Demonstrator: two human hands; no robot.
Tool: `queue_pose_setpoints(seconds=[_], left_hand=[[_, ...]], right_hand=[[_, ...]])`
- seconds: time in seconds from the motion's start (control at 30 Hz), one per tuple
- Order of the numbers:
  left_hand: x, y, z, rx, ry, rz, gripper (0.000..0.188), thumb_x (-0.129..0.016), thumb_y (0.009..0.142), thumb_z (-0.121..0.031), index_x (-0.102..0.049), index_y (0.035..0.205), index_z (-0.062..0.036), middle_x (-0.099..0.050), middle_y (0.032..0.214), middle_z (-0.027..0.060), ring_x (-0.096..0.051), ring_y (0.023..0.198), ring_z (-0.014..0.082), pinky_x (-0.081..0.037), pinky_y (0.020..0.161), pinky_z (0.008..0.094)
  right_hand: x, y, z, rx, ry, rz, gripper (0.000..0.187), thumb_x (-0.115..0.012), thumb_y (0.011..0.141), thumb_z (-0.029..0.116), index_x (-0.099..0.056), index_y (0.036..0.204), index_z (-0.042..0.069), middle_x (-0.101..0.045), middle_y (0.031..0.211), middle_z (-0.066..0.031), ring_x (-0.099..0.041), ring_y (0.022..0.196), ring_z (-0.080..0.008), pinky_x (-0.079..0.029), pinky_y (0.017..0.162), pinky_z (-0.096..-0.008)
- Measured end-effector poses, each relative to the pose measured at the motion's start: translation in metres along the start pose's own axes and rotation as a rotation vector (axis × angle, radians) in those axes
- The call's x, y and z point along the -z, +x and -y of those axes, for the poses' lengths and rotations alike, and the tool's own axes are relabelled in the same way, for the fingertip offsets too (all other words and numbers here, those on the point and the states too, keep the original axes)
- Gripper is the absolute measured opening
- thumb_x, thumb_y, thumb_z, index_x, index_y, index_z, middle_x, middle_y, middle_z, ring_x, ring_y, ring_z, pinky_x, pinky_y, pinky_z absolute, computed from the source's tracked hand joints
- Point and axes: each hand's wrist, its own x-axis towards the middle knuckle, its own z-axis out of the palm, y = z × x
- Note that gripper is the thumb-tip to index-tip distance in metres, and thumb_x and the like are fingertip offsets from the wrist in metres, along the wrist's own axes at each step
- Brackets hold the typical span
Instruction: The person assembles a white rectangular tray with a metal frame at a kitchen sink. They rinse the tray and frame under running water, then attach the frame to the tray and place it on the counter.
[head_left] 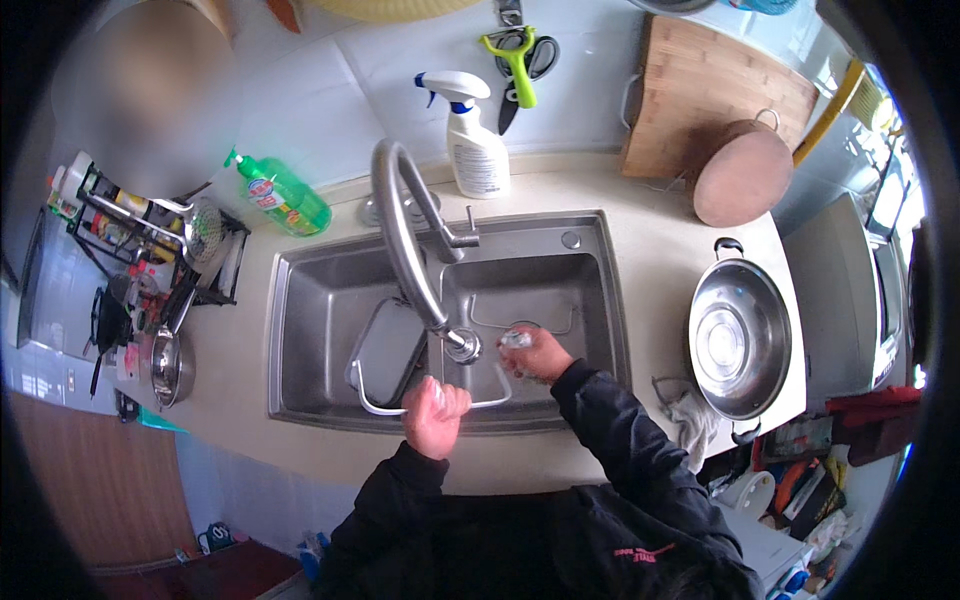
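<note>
My left hand (436, 418) is closed around a white bent rod (380, 409) with upturned ends, held above the front edge of the double sink (440, 428). My right hand (543, 356) is over the right basin, its fingers closed on a small whitish wad (517, 340) whose kind I cannot make out. Beneath that hand, a thin wire-like frame (571, 322) lies in the right basin. The faucet (408, 255) arches over the sink, its head (463, 346) between my hands. A grey rectangular tray (385, 350) leans in the left basin.
Behind the sink stand a green pump bottle (290, 197) and a white spray bottle (476, 150). A large steel wok (740, 340) and a grey rag (692, 420) lie at right, below a cutting board (700, 90) and a round pan (743, 178). A utensil rack (225, 262) stands left.
</note>
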Motion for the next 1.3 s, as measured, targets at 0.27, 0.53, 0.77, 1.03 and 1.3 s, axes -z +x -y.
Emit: queue_pose_setpoints(seconds=[0.27,0.53,0.77,1.03,1.3], left_hand=[[0.030,0.011,-0.008,0.022,0.066,-0.214,0.033,-0.052,0.097,-0.015,-0.036,0.067,-0.0125,-0.034,0.060,-0.0033,-0.031,0.056,0.0087,-0.030,0.058,0.0281],[0.057,0.026,-0.008,0.052,0.018,-0.257,0.020,-0.053,0.095,-0.013,-0.043,0.077,-0.0110,-0.039,0.067,-0.0014,-0.040,0.065,0.0114,-0.036,0.066,0.0301],[0.071,0.029,-0.013,0.094,0.005,-0.252,0.020,-0.053,0.094,-0.014,-0.042,0.077,-0.0108,-0.040,0.067,-0.0004,-0.040,0.065,0.0125,-0.036,0.068,0.0313],[0.059,0.036,-0.001,0.147,-0.019,-0.193,0.025,-0.050,0.096,-0.019,-0.040,0.074,-0.0101,-0.040,0.068,0.0014,-0.040,0.065,0.0132,-0.035,0.067,0.0302],[0.054,0.035,0.001,0.158,0.036,-0.123,0.029,-0.052,0.097,-0.025,-0.041,0.074,-0.0106,-0.041,0.066,0.0002,-0.042,0.064,0.0131,-0.036,0.065,0.0302]], right_hand=[[0.024,0.023,-0.089,0.241,-0.944,0.313,0.081,-0.071,0.077,0.044,-0.040,0.139,0.002,-0.066,0.105,-0.0205,-0.063,0.099,-0.0341,-0.049,0.088,-0.0427],[0.037,0.083,-0.012,0.287,-0.783,-0.021,0.042,-0.067,0.080,0.027,-0.063,0.115,0.004,-0.068,0.097,-0.0175,-0.066,0.088,-0.0296,-0.052,0.079,-0.0368],[0.027,0.072,-0.104,0.042,-0.913,0.541,0.030,-0.065,0.078,0.032,-0.069,0.098,0.011,-0.068,0.094,-0.0170,-0.065,0.086,-0.0348,-0.051,0.079,-0.0425],[0.052,0.042,-0.145,-0.241,-1.493,0.727,0.029,-0.071,0.064,0.019,-0.069,0.093,0.015,-0.068,0.094,-0.0123,-0.065,0.092,-0.0346,-0.052,0.079,-0.0463],[0.065,0.025,-0.100,-0.388,-1.495,0.540,0.024,-0.063,0.076,0.021,-0.070,0.097,0.013,-0.068,0.100,-0.0145,-0.065,0.096,-0.0337,-0.052,0.077,-0.0459]])
